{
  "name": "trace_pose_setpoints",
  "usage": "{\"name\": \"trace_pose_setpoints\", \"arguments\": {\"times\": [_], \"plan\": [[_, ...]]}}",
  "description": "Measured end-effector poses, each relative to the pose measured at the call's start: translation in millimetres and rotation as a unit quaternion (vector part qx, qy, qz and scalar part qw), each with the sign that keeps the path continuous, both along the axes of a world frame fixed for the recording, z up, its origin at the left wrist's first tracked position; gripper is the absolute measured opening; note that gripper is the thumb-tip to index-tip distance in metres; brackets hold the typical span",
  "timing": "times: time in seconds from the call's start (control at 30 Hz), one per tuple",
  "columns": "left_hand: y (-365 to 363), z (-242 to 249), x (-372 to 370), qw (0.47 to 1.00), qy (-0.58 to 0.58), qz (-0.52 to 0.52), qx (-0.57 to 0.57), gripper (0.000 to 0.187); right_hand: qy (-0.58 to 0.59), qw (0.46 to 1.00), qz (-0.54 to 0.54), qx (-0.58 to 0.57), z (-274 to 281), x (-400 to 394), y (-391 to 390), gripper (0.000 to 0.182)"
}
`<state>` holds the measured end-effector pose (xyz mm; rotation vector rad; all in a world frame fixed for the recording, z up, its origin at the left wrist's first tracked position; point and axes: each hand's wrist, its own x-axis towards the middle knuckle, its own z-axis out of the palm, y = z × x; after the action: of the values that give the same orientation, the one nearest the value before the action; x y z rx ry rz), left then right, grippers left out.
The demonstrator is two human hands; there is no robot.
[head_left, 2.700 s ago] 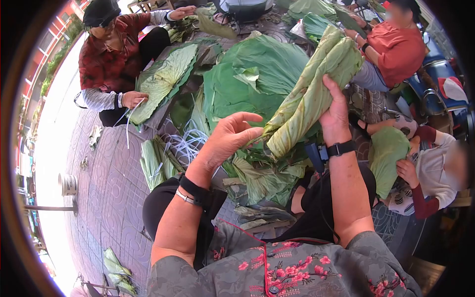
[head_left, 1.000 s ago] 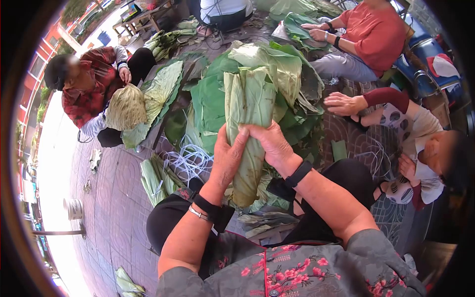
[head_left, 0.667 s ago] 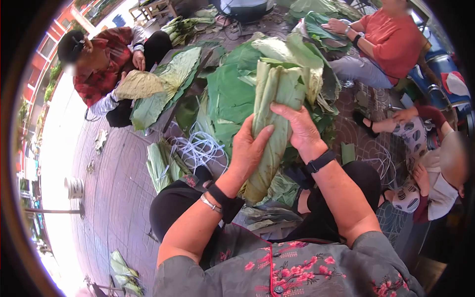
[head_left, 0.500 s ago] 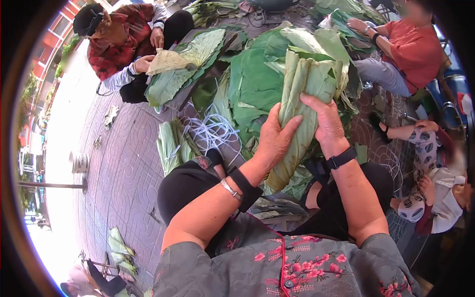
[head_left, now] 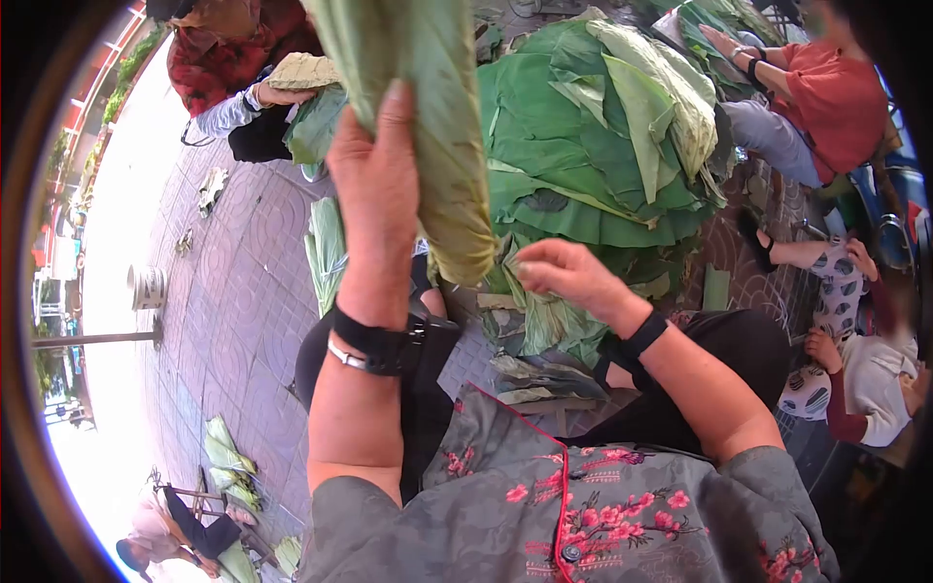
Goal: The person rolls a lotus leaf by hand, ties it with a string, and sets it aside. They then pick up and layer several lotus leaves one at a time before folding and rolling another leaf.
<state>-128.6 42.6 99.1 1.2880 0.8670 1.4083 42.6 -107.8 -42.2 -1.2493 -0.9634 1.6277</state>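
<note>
A long rolled bundle of green leaves [head_left: 428, 146] stands raised in front of me, its yellowish lower end hanging near my knees. My left hand [head_left: 374, 180] grips it from its left side, thumb along the surface. Apart from the bundle, to its lower right, my right hand [head_left: 573, 282] has its fingers bent; whether they pinch anything is too small to tell. Beyond the right hand lies a large pile of flat green leaves [head_left: 554, 146], with paler leaves on its right side. Crumpled leaves [head_left: 554, 325] lie just below that hand.
A person in a red patterned top [head_left: 238, 58] sits at upper left, holding leaves. At right are a person in an orange-red top [head_left: 836, 107] and another in a light vest [head_left: 870, 374]. A white bucket [head_left: 147, 288] stands on the paving at left. Tied leaf bundles [head_left: 228, 452] lie lower left.
The rolled bundle has moved up and left with my left hand. My right hand has let go of it and dropped lower. The large leaf pile is now more exposed.
</note>
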Motion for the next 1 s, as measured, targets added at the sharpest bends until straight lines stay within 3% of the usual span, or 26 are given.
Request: {"name": "trace_pose_setpoints", "arguments": {"times": [0.03,0.1,0.2,0.3,0.4,0.47,0.53,0.63,0.7,0.8,0.9,1.0], "plan": [[10.3,-0.8,-16.1,0.999,-0.018,0.033,0.017,0.030,-0.042,0.999,0.009,-0.030,-30.2,-13.5,-11.0,0.029],[11.5,7.6,-38.0,0.995,-0.078,0.054,0.015,0.030,-0.251,0.964,0.091,0.017,-86.8,-27.1,-27.8,0.022],[8.8,8.6,-56.6,0.990,-0.115,0.075,-0.010,0.032,-0.410,0.903,0.121,0.048,-146.9,-41.6,-27.9,0.020],[1.2,12.1,-71.0,0.987,-0.090,0.120,-0.057,0.033,-0.471,0.882,0.028,0.015,-225.3,-57.7,-1.6,0.022],[-5.9,21.0,-77.1,0.973,-0.071,0.186,-0.113,0.038,-0.424,0.900,-0.092,-0.047,-282.3,-73.3,35.6,0.024],[-7.3,22.9,-81.4,0.958,-0.071,0.234,-0.147,0.045,-0.435,0.896,-0.081,-0.045,-294.1,-82.9,63.6,0.027],[-11.2,27.3,-74.5,0.931,-0.184,0.225,-0.221,0.050,-0.441,0.890,-0.085,-0.074,-303.9,-94.9,91.8,0.028],[-13.7,14.5,-79.0,0.970,-0.060,0.186,-0.146,0.049,-0.483,0.865,-0.118,-0.069,-315.1,-102.0,116.7,0.023],[-14.6,5.8,-86.8,0.986,-0.077,0.055,-0.139,0.048,-0.507,0.845,-0.135,-0.103,-316.9,-108.7,124.9,0.021],[-11.8,1.8,-86.6,0.976,-0.123,0.050,-0.171,0.047,-0.519,0.832,-0.148,-0.127,-333.3,-110.9,131.2,0.019],[-10.5,-0.4,-89.6,0.971,-0.144,0.049,-0.183,0.046,-0.437,0.870,-0.088,-0.212,-288.1,-103.8,134.6,0.020],[-9.2,-0.1,-92.8,0.957,-0.208,0.002,-0.200,0.046,-0.424,0.887,-0.149,-0.111,-294.5,-105.7,116.9,0.020]]}}
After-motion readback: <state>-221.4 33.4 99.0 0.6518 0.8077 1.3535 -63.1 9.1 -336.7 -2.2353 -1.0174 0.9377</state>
